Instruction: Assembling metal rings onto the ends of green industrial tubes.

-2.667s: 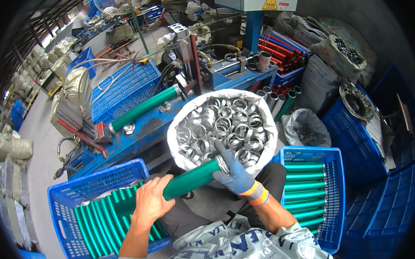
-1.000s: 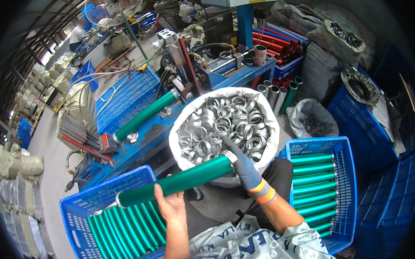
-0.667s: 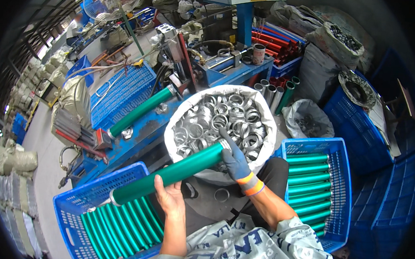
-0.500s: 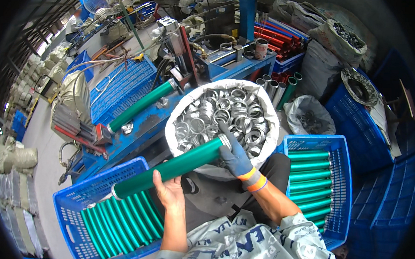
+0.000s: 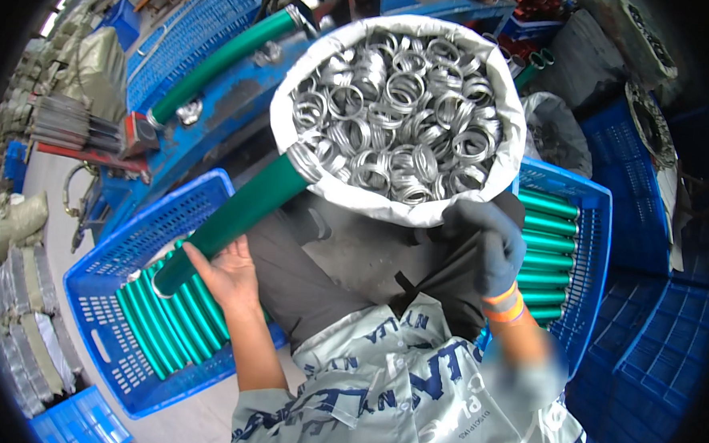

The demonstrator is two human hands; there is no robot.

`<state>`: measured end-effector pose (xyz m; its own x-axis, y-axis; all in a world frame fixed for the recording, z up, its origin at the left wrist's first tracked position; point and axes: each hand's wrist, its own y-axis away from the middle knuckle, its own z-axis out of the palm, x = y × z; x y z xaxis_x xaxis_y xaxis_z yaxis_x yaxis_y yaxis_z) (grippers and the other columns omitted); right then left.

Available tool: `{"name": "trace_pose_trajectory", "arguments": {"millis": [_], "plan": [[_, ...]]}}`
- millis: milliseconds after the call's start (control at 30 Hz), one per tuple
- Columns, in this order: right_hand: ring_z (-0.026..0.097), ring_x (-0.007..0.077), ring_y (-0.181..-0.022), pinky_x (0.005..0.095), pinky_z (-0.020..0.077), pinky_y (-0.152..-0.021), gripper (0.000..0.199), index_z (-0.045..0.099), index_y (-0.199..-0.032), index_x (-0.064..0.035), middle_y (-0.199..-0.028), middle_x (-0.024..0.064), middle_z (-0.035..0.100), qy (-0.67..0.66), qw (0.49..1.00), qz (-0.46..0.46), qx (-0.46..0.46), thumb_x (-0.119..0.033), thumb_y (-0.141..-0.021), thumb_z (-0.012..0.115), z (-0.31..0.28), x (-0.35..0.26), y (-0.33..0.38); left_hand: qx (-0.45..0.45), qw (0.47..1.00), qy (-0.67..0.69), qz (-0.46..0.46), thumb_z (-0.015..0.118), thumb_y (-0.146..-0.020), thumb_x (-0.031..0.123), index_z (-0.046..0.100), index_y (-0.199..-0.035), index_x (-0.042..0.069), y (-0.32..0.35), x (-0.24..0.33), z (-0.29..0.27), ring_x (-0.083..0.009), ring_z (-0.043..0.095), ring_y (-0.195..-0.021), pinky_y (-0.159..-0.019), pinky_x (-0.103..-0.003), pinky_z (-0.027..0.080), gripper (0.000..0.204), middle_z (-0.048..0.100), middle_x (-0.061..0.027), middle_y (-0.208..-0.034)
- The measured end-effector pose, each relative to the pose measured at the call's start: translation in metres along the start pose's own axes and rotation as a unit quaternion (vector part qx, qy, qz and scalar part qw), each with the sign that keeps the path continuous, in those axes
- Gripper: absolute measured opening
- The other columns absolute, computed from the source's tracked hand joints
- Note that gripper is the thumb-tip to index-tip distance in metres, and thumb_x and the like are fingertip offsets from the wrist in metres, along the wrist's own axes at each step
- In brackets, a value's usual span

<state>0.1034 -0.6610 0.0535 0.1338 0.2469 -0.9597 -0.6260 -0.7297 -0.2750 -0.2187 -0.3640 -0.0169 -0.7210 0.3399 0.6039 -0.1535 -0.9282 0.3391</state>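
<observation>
My bare left hand (image 5: 222,275) grips the lower part of a long green tube (image 5: 239,214). The tube slants up to the right, and a silver ring (image 5: 304,163) sits on its upper end by the sack's rim. A white sack (image 5: 459,215) full of silver rings (image 5: 400,112) stands in front of me. At its near rim, over my lap, my right hand (image 5: 486,243) in a grey glove has its fingers curled. Whether it holds anything is hidden.
A blue crate (image 5: 115,353) with several green tubes lies at my left, and another blue crate (image 5: 590,234) of green tubes at my right. Behind the sack a blue bench (image 5: 216,114) carries a further green tube (image 5: 219,58). Stacked blue crates (image 5: 660,350) stand far right.
My right hand has left the tube's upper end and dropped to the sack's near rim. The tube has swung lower and left, toward the left crate, now held by the left hand alone.
</observation>
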Motion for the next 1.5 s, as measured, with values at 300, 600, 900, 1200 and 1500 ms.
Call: {"name": "trace_pose_trajectory", "arguments": {"millis": [300,600,900,1200,1500], "plan": [[0.079,0.0379,-0.083,0.051,0.0625,-0.071,0.019,0.081,-0.111,-0.005,-0.103,0.0213,0.08,0.369,0.838,0.116,-0.386,-0.019,-0.107,0.068,0.023,0.158,0.044,0.043,0.998,-0.01,0.04,0.08,-0.109,0.049,0.062,-0.152,-0.003,-0.034,-0.035,-0.052,-0.0337,0.068,-0.145,-0.13,-0.048,0.053,0.07,0.07,-0.0195,-0.157],[0.073,0.04,-0.131,0.0511,0.0591,-0.112,0.043,0.076,-0.142,-0.0072,-0.153,0.0209,0.07,0.331,0.706,0.077,-0.622,-0.029,-0.109,0.06,0.146,0.414,0.093,0.187,0.975,-0.081,0.084,0.071,-0.111,0.061,0.062,-0.151,0.006,-0.057,-0.073,-0.034,-0.0313,0.071,-0.138,-0.116,-0.047,0.061,0.069,0.072,-0.0163,-0.151],[0.073,0.0402,-0.132,0.0508,0.0577,-0.115,0.044,0.076,-0.143,-0.0069,-0.155,0.0207,0.07,0.179,0.72,0.026,-0.67,-0.029,-0.11,0.058,0.313,0.471,0.143,0.27,0.961,-0.017,0.055,0.065,-0.111,0.069,0.063,-0.147,0.005,-0.05,-0.013,-0.04,-0.0327,0.072,-0.134,-0.113,-0.049,0.062,0.073,0.073,-0.0195,-0.146],[0.072,0.0405,-0.133,0.0505,0.0563,-0.117,0.045,0.076,-0.144,-0.0067,-0.157,0.0204,0.069,0.019,0.758,-0.025,-0.651,-0.03,-0.111,0.056,0.479,0.471,0.147,0.218,0.976,0.019,-0.015,0.062,-0.112,0.066,0.069,-0.139,0.005,-0.06,0.013,-0.053,-0.0368,0.07,-0.137,-0.121,-0.054,0.056,0.067,0.07,-0.0211,-0.146],[0.072,0.0408,-0.134,0.0502,0.055,-0.12,0.046,0.076,-0.146,-0.0065,-0.159,0.0202,0.068,-0.03,0.765,0.043,-0.642,-0.03,-0.112,0.054,0.434,0.52,0.176,0.18,0.98,0.08,-0.042,0.07,-0.112,0.058,0.068,-0.146,0.003,-0.062,0.024,-0.066,-0.0383,0.065,-0.148,-0.127,-0.056,0.052,0.065,0.069,-0.0228,-0.153]]}}
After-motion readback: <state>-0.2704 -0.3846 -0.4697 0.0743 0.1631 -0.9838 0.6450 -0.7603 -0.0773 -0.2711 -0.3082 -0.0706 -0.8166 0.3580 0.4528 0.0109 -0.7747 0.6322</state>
